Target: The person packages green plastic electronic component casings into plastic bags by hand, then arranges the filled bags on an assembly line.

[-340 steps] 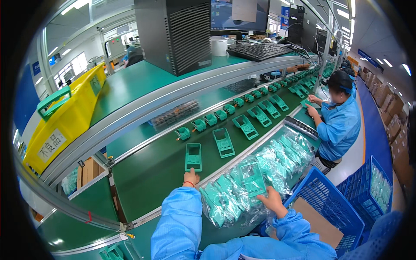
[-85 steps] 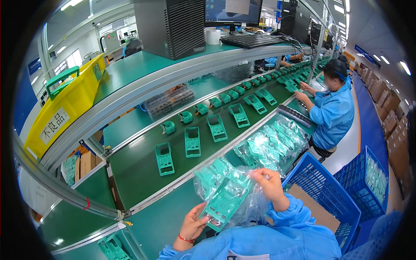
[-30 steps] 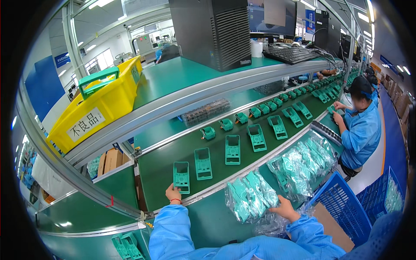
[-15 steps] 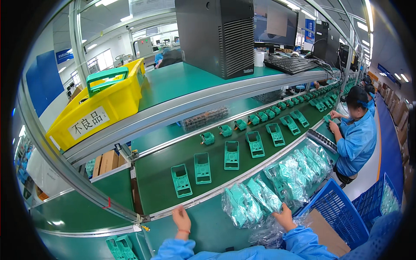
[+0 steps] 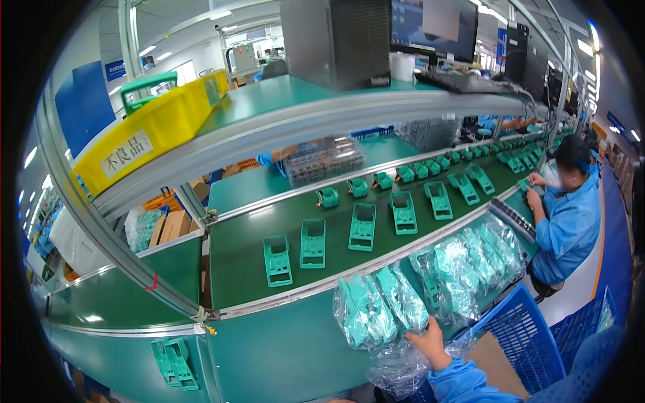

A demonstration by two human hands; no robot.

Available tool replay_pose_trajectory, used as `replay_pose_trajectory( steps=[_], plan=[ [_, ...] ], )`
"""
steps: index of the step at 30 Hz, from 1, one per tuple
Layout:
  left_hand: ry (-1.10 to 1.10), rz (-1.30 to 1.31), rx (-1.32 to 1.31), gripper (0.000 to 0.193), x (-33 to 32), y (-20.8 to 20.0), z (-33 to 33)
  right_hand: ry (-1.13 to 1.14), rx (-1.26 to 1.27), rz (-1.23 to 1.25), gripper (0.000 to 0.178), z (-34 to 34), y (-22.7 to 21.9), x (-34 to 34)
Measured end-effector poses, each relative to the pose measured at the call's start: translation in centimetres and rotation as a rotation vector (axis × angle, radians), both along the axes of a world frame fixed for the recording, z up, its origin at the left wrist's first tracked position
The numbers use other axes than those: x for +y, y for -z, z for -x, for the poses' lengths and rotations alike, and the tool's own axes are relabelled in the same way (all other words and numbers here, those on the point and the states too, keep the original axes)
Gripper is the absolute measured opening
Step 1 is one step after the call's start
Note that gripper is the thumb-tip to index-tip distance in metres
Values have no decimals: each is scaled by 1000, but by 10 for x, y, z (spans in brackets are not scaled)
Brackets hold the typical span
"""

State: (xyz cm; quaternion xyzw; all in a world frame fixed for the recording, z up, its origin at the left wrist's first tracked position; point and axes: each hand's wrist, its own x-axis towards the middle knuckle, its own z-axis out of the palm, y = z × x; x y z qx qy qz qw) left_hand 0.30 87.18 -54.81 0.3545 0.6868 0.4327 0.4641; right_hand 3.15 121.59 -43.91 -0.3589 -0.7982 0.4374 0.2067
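Observation:
My right hand is closed on the near edge of a clear plastic bag holding green plastic housings. More such bagged housings lie beside it on the green bench, to the left and to the right. Crumpled clear plastic film lies just below and left of that hand. Of my left hand only a sliver of skin shows at the lower edge; its fingers are hidden.
Open green housings and smaller green parts line the conveyor. Two housings lie at lower left. A blue crate stands at right, near a co-worker. A yellow bin sits on the upper shelf.
My left hand has drawn back from the bench down to the lower edge. My right hand stays at the bag's near edge. The view has shifted, and an arm now shows behind the conveyor.

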Motion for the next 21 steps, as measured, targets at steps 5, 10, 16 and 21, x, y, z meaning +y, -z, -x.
replay_pose_trajectory(
  steps=[5, 10, 16, 21],
  plan=[
    [360, 355, 29, 29, -18, 139, -25, 31, -13, 61, 75, 1, -3, -4],
    [454, 267, -37, 29, -28, 220, -12, -26, 88, 190, 65, 12, -10, 0],
    [466, 186, -210, 29, -77, 278, -42, 55, -11, 346, 50, 9, -16, -8],
    [383, 134, -302, 28, -92, 293, -54, 119, -140, 351, 46, 14, -17, -16]
  ],
)
